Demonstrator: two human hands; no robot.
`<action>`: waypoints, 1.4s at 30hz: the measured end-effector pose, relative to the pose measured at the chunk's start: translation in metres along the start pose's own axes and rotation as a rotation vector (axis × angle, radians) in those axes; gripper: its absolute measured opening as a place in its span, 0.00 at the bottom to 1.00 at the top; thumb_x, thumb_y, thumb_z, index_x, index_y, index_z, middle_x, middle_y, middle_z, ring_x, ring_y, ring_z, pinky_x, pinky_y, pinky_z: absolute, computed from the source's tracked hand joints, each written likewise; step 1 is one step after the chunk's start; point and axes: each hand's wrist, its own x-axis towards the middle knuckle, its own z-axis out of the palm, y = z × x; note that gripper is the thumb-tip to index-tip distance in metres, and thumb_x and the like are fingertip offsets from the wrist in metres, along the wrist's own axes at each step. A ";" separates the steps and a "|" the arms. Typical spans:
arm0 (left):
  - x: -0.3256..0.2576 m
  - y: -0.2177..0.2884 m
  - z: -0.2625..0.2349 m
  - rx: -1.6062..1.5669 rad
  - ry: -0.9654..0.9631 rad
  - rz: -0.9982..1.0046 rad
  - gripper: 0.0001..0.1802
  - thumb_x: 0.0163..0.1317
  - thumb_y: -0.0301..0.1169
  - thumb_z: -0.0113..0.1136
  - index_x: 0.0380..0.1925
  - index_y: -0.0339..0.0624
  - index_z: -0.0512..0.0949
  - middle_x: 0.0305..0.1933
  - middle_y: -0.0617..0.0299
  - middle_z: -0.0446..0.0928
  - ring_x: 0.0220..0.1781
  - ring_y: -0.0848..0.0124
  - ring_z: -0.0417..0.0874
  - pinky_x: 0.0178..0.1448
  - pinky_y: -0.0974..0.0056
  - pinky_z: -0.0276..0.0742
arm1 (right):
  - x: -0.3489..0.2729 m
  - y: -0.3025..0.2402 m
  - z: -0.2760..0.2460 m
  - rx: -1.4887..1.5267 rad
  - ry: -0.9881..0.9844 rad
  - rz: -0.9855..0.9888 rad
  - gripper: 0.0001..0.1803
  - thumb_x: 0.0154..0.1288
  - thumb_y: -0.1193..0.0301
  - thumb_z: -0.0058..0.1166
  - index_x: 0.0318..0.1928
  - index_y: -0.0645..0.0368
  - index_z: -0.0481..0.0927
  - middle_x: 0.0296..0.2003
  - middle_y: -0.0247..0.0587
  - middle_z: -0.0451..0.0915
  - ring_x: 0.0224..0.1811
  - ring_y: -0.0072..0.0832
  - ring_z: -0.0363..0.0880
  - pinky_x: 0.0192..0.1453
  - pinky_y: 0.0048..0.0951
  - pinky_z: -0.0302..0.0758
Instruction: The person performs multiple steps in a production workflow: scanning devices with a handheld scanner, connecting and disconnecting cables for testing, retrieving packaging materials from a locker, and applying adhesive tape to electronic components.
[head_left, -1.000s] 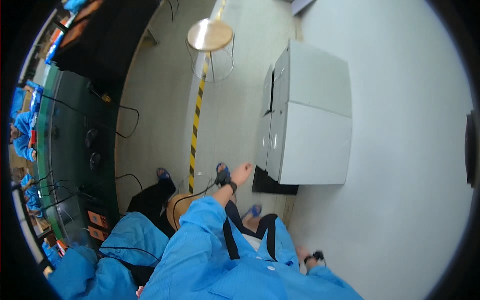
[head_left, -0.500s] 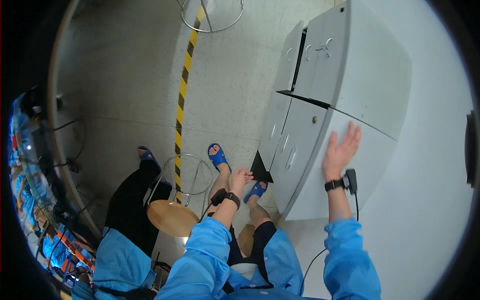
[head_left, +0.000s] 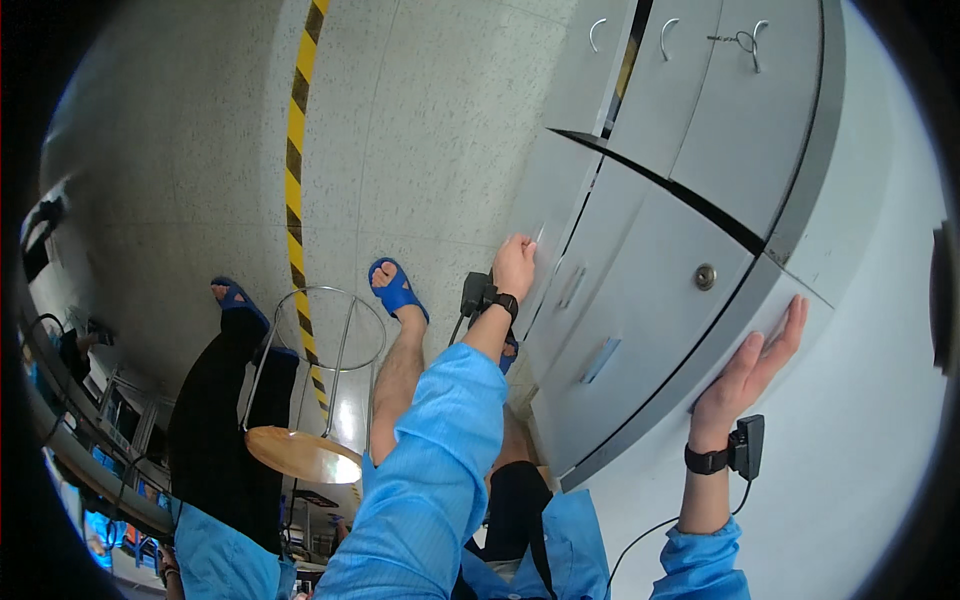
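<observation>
A grey cabinet (head_left: 640,290) with several door or drawer fronts fills the right side. My left hand (head_left: 515,268) is closed, its bent fingers at the slim metal handle (head_left: 540,236) of the front nearest the floor aisle. Just how the fingers wrap this handle is partly hidden. My right hand (head_left: 745,380) lies open on the cabinet's pale top, fingers stretched along the edge. Between the hands a larger front carries a flat handle (head_left: 601,360) and a round lock (head_left: 706,277). Both wrists wear black straps with small black boxes.
A stool with a round wooden seat (head_left: 300,454) and metal legs stands to the left, next to another person's black-trousered legs (head_left: 215,430). Yellow-and-black tape (head_left: 295,180) runs along the floor. Another cabinet section (head_left: 745,120) with curved handles adjoins at the far right.
My left hand has moved up and right to the handle. The view has shifted closer to the cabinet. My right hand still rests on its top, nearer the edge.
</observation>
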 end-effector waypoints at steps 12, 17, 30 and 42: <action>0.016 -0.038 -0.113 -0.007 0.076 -0.065 0.15 0.66 0.37 0.52 0.43 0.35 0.76 0.43 0.50 0.79 0.45 0.60 0.80 0.49 0.59 0.73 | -0.002 -0.001 0.005 0.028 0.011 0.001 0.29 0.71 0.62 0.40 0.68 0.62 0.57 0.70 0.50 0.50 0.74 0.41 0.46 0.74 0.42 0.43; 0.003 0.006 -0.130 0.065 0.421 0.165 0.14 0.66 0.32 0.51 0.47 0.36 0.73 0.47 0.49 0.75 0.47 0.56 0.77 0.50 0.58 0.73 | 0.000 0.001 0.002 0.020 0.027 0.011 0.29 0.70 0.62 0.40 0.68 0.62 0.58 0.70 0.51 0.51 0.73 0.41 0.46 0.74 0.42 0.45; 0.081 0.082 -0.032 0.662 0.263 0.260 0.07 0.50 0.24 0.54 0.29 0.34 0.79 0.30 0.45 0.78 0.35 0.53 0.82 0.41 0.54 0.77 | -0.002 0.006 -0.001 -0.027 -0.011 0.086 0.34 0.69 0.54 0.39 0.68 0.63 0.56 0.71 0.52 0.48 0.74 0.43 0.45 0.75 0.45 0.41; 0.077 0.055 -0.040 0.799 0.190 0.353 0.17 0.52 0.27 0.52 0.43 0.33 0.75 0.42 0.44 0.77 0.46 0.52 0.79 0.50 0.56 0.76 | -0.001 0.003 0.002 0.046 0.017 0.087 0.33 0.66 0.59 0.42 0.67 0.63 0.57 0.71 0.51 0.48 0.74 0.44 0.44 0.75 0.45 0.42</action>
